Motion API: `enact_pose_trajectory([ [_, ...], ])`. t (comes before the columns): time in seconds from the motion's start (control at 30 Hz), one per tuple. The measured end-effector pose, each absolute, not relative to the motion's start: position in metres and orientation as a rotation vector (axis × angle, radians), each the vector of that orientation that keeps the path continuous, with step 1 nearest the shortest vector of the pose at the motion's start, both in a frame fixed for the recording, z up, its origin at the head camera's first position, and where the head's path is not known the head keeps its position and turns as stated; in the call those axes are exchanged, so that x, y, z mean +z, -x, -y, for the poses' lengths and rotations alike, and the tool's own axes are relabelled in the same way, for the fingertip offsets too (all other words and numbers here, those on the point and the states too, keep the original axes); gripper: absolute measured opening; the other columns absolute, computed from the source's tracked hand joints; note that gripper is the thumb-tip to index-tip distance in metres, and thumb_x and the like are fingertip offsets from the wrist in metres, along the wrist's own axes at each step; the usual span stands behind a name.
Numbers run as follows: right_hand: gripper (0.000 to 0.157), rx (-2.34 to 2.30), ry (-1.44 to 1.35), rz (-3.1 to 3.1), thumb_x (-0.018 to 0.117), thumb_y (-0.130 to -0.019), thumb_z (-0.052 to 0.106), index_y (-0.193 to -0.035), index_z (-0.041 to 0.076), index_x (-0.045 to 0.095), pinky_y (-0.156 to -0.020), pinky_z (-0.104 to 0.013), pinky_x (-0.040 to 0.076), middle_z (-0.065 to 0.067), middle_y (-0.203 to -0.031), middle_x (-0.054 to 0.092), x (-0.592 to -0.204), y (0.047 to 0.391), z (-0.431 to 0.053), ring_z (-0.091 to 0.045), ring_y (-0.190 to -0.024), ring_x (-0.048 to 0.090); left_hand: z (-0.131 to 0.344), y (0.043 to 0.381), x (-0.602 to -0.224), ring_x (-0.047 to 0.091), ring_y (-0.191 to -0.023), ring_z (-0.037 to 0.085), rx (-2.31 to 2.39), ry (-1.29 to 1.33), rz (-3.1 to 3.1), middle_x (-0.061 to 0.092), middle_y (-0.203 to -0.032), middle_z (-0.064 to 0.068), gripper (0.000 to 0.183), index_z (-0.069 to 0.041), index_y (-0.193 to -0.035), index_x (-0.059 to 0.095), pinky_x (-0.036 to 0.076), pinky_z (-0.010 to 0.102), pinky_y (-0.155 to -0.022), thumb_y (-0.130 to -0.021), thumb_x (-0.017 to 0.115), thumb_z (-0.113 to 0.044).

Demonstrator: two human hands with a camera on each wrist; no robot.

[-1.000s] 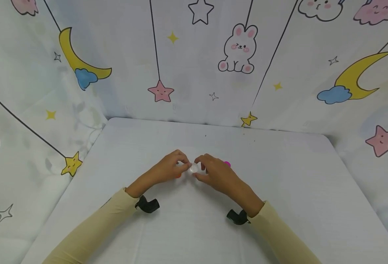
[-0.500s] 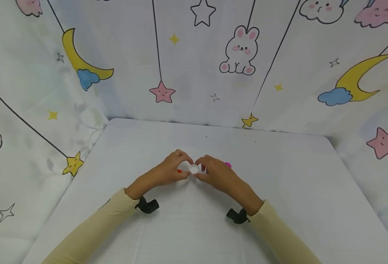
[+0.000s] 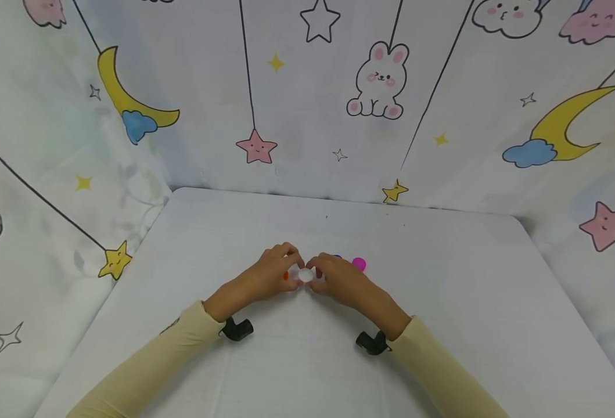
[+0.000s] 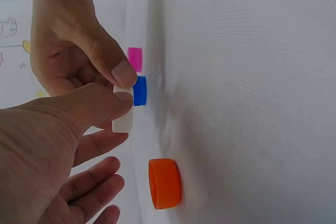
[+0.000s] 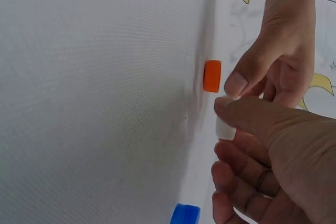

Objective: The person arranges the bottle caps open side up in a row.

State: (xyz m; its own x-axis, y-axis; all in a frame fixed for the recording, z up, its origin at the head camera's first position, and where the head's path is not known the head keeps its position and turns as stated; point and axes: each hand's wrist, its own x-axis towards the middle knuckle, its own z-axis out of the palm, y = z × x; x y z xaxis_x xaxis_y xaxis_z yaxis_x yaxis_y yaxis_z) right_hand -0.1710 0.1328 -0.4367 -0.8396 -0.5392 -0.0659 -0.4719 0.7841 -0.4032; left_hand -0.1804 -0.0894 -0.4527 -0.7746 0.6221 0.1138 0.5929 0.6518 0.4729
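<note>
Between both hands is a white bottle cap (image 3: 305,275), raised off the table. My left hand (image 3: 262,278) pinches its left side with thumb and fingertips; my right hand (image 3: 346,281) pinches the right side the same way. In the left wrist view, the two thumbs nearly meet on the cap's near side. An orange bottle cap (image 4: 165,183) sits on the table by the left hand. Beyond the right hand are a blue bottle cap (image 4: 139,91) and a magenta bottle cap (image 3: 359,264); in the head view the right hand hides most of the blue one.
All of this is on a white-covered table (image 3: 443,290). A white curtain (image 3: 307,116) printed with moons, stars and a rabbit hangs behind and at the sides. Black camera mounts (image 3: 237,329) are worn on both wrists.
The left fingers first bunched at the white cap's edge, then spread to grip it above and below. Both hands have since drawn the cap slightly nearer, exposing a sliver of the blue cap.
</note>
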Motion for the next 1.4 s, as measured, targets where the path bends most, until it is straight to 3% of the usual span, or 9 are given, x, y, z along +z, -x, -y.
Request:
enact_pose_trajectory([
  [0.57, 0.036, -0.491, 0.762, -2.781, 0.082, -0.095, 0.026, -0.127, 0.014, 0.072, -0.073, -0.027, 0.054, 0.002, -0.096, 0.065, -0.441, 0.177, -0.122, -0.012, -0.085, 0.06, 0.088, 0.182, -0.459, 0.056, -0.11, 0.025, 0.625, -1.117, -2.896, 0.059, -0.125, 0.008, 0.026, -0.01, -0.114, 0.069, 0.045, 0.043, -0.094, -0.094, 0.081, -0.022],
  [0.93, 0.036, -0.452, 0.752, -2.76, 0.08, -0.096, 0.026, -0.128, 0.013, 0.072, -0.079, -0.031, 0.057, 0.0, -0.098, 0.067, -0.441, 0.178, -0.119, -0.014, -0.088, 0.062, 0.091, 0.181, -0.46, 0.056, -0.109, 0.027, 0.618, -1.143, -2.901, 0.059, -0.124, 0.009, 0.027, -0.009, -0.113, 0.069, 0.046, 0.045, -0.093, -0.093, 0.083, -0.021],
  [1.4, 0.038, -0.471, 0.731, -2.742, 0.08, -0.096, 0.026, -0.13, 0.012, 0.071, -0.084, -0.031, 0.058, 0.0, -0.098, 0.067, -0.442, 0.178, -0.118, -0.015, -0.09, 0.063, 0.09, 0.18, -0.461, 0.056, -0.113, 0.028, 0.598, -1.109, -2.883, 0.059, -0.126, 0.009, 0.025, -0.009, -0.113, 0.069, 0.045, 0.051, -0.101, -0.095, 0.081, -0.022],
])
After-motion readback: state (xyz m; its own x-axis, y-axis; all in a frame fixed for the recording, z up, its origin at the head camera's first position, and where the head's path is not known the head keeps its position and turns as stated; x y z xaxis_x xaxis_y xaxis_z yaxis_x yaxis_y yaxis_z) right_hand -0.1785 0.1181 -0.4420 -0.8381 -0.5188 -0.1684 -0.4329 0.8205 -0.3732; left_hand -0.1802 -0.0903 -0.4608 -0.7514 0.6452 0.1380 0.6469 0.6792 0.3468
